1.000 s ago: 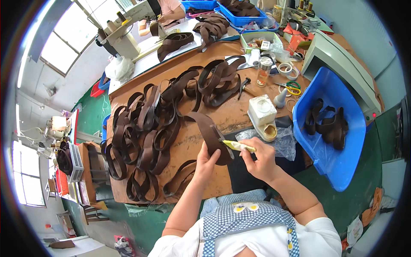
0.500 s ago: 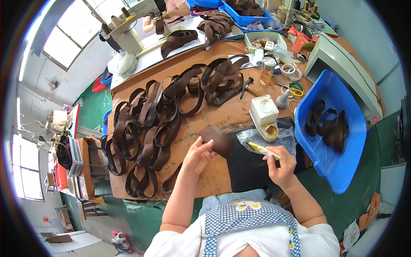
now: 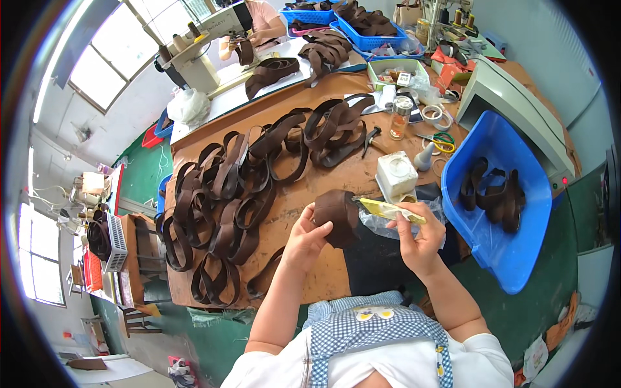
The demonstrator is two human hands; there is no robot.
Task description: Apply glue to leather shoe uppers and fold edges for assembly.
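My left hand (image 3: 306, 238) is closed round the edge of a dark brown leather-like band (image 3: 336, 216), holding it up over the table. Part of the band curves away, so I cannot tell whether it is a full loop. A slim yellow tool (image 3: 380, 209) with a whitish wrap lies pinched in my right hand (image 3: 424, 238). Its tip is close to the band's right edge, too small to tell its kind or whether it touches. Beneath them lie a black mat (image 3: 374, 262) and clear plastic film (image 3: 375, 226). A white block-shaped pot (image 3: 396, 173) stands just beyond.
Many dark brown bands (image 3: 223, 216) cover the table's left and middle. A blue bin (image 3: 530, 213) with more bands stands at right. Beyond the pot are green-handled scissors (image 3: 443, 142), tape rolls (image 3: 435, 115) and a glass jar (image 3: 400, 118). Another person (image 3: 262, 22) sits behind a sewing machine.
My left hand has tilted the band up and turned its face outward. The yellow tool in my right hand has moved left and up, from over the plastic film to the band's edge.
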